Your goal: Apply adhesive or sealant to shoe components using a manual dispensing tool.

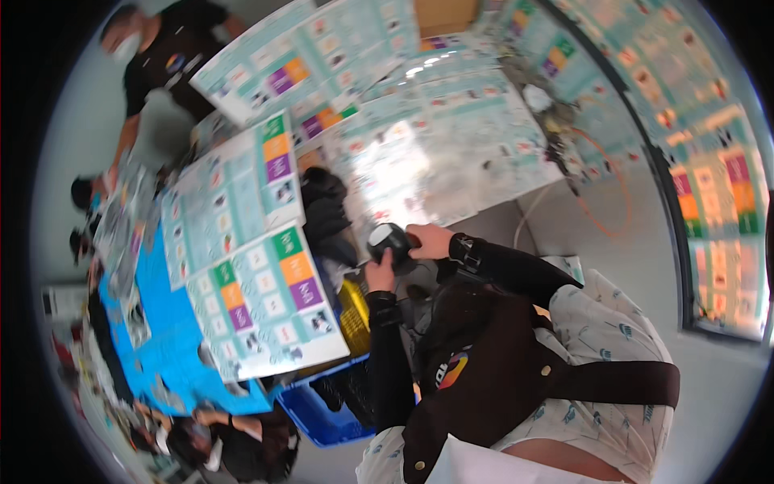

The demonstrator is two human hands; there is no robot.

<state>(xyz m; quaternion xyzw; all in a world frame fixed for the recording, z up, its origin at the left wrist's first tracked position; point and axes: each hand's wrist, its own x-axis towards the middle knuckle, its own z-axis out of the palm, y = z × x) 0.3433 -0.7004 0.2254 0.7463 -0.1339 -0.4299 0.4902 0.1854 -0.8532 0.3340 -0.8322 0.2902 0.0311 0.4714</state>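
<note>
Both hands meet at the near edge of the bright table point(500, 121), around a black rounded object with a pale round face point(390, 239). Its exact kind does not show. My left hand point(380, 274) grips it from below, the thumb against its side. From the right, my right hand point(432, 241) closes on its other side, with the fingers partly hidden. Beyond the left hand lies a heap of black soft-looking items point(324, 214), too blurred to name.
A blue crate point(326, 431) with black contents stands beside my left forearm, near a yellow bag point(353, 313). Printed panels point(242, 266) rise on the left, before a blue-covered table point(153, 323). Co-workers point(181, 56) are at the left. An orange cable point(619, 185) hangs at right.
</note>
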